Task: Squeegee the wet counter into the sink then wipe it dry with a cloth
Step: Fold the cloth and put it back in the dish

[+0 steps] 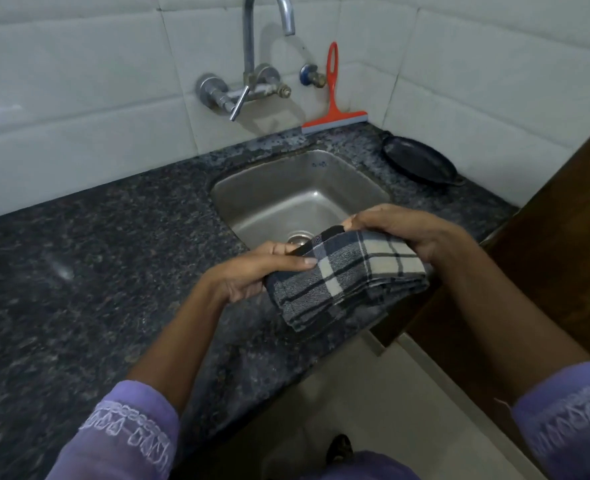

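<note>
A folded blue, black and cream checked cloth [347, 278] is held above the front edge of the dark speckled granite counter [96, 271], just in front of the steel sink [297, 199]. My left hand [262, 271] grips its left edge, thumb on top. My right hand [408, 233] grips its far right edge, fingers curled over the fold. The orange squeegee [333, 98] leans upright against the tiled wall behind the sink, its blade on the counter.
A wall-mounted steel tap [252, 77] arches over the sink. A black pan [420, 161] lies on the counter at the right back corner. A brown wooden panel [546, 254] borders the counter on the right. Pale floor [373, 393] shows below.
</note>
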